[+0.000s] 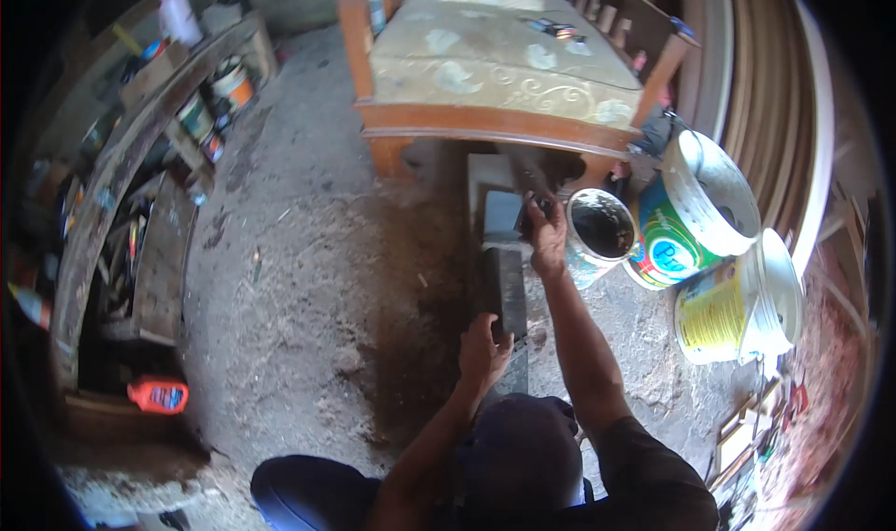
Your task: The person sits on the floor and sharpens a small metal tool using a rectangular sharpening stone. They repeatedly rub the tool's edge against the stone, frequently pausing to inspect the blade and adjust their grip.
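Observation:
My left hand (487, 354) grips the near end of a long, dark grey block (509, 284), which lies along a narrow board (511, 374) on the floor. Further forward, my right hand (546, 237) holds a small dark object (530, 209) whose upper part is blurred, so I cannot make out what it is. Beside it, just beyond the block, is a pale flat piece (499, 216), partly shadowed under the front of a wooden furniture piece (495, 120) with a patterned cushion.
An open bucket (602, 228) with dark contents and two larger buckets (681, 237) (728, 302) crowd my right. Long wooden strips (765, 102) stand behind them. At left are a rough wooden bench (103, 242) with cans and an orange bottle (157, 393). My bent knee (299, 484) is below.

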Demonstrator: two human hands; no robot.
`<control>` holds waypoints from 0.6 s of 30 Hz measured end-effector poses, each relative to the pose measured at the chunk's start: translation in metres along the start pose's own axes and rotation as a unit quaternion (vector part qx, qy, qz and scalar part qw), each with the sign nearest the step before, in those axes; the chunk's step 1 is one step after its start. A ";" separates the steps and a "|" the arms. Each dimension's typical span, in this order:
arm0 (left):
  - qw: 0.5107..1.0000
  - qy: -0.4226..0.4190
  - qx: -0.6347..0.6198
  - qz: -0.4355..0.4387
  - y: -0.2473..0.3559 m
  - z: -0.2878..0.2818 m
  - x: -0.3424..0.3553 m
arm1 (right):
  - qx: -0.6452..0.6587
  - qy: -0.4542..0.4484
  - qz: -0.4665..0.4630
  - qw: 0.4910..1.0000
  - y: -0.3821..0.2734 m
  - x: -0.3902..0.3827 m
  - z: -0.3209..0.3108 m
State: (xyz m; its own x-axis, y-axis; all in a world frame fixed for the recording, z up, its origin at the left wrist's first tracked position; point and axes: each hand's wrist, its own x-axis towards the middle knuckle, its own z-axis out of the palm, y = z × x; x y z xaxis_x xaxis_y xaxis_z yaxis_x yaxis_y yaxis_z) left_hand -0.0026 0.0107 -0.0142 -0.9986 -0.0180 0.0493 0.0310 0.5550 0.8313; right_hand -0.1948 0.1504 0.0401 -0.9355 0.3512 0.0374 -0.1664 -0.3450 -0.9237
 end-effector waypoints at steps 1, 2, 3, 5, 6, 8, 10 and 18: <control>0.999 0.016 0.023 0.042 0.000 0.005 0.001 | 0.003 -0.017 -0.066 0.998 -0.024 0.011 -0.013; 0.995 0.036 0.047 0.078 -0.002 0.009 0.003 | -0.053 -0.020 -0.095 0.994 -0.051 0.017 -0.025; 0.996 0.030 0.044 0.069 -0.001 0.012 0.005 | -0.107 -0.025 -0.119 0.987 -0.076 0.023 -0.038; 0.998 0.011 0.028 0.058 0.009 0.024 0.010 | -0.302 0.022 -0.171 0.938 -0.106 0.060 -0.093; 0.996 0.009 0.053 0.072 0.009 0.023 0.012 | -0.474 0.059 -0.202 0.855 -0.116 0.065 -0.109; 0.990 0.011 0.102 0.096 0.007 0.018 0.017 | -0.644 -0.023 -0.151 0.750 -0.126 0.067 -0.129; 0.986 0.000 0.131 0.100 0.017 0.009 0.014 | -0.747 -0.081 -0.112 0.651 -0.119 0.066 -0.139; 0.973 0.006 0.170 0.153 0.006 0.013 0.017 | -0.846 -0.088 -0.050 0.523 -0.052 0.098 -0.166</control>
State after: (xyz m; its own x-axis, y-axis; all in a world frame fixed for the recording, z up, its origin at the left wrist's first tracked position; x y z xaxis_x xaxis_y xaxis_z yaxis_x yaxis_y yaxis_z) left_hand -0.0202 0.0242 -0.0154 -0.9439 0.1831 0.2748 0.3098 0.7792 0.5449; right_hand -0.2262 0.3472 0.0290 -0.9875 0.1569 0.0136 0.1574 0.9845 0.0769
